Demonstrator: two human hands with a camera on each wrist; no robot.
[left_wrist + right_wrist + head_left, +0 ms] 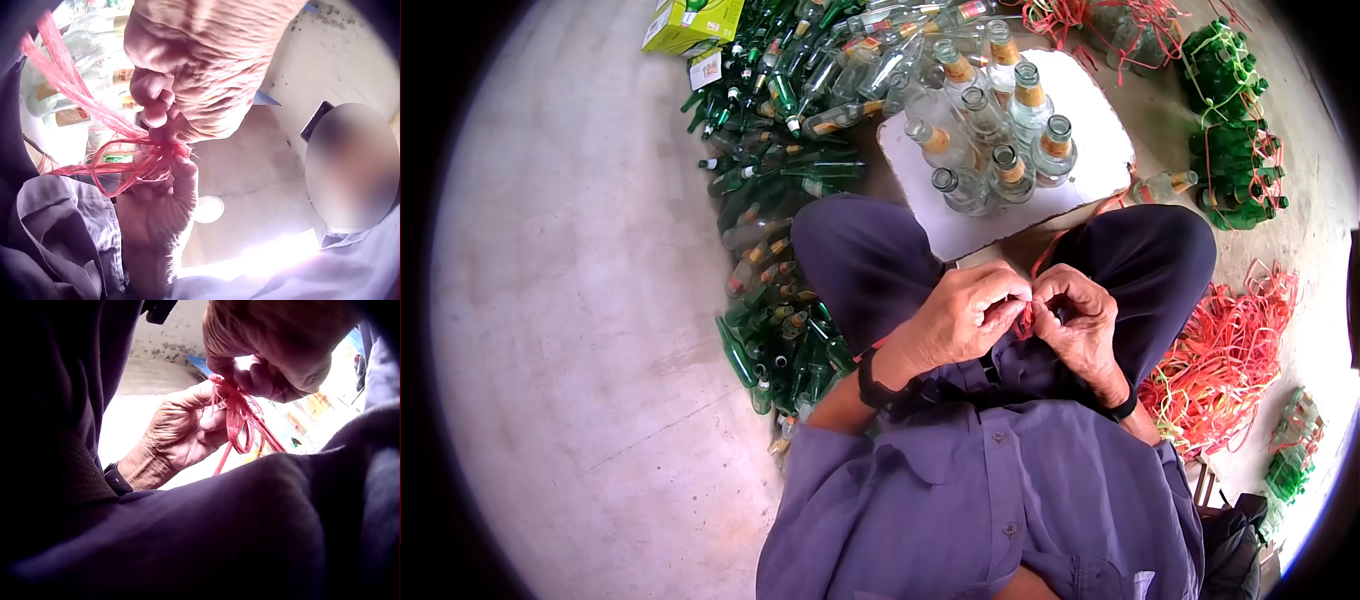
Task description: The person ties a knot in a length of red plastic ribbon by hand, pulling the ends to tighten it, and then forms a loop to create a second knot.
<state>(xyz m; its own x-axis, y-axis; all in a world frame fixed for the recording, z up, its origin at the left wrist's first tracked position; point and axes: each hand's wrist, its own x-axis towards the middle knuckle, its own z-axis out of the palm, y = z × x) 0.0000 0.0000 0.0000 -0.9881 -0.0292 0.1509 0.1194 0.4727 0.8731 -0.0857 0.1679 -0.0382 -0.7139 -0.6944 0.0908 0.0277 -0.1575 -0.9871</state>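
Above the lap, the left hand [965,312] and right hand [1080,322] meet, thumbs and fingertips pinching red plastic twine [1025,318]. In the left wrist view the twine [134,165] bunches into a knot-like clump between the fingertips, with a loop and long strands running left. The right wrist view shows the left hand [181,431] at one side of the looped twine [236,422] and the right hand [281,344] above it. Several clear glass bottles [986,118] stand upright on a white board [1090,110] beyond the hands.
Green and clear bottles [785,185] lie heaped left of the board. A pile of red twine [1225,360] lies on the right. Bundles of green bottles [1238,165] stand behind it, with one clear bottle [1165,187] lying nearby. A yellow-green box [690,25] is at the top left.
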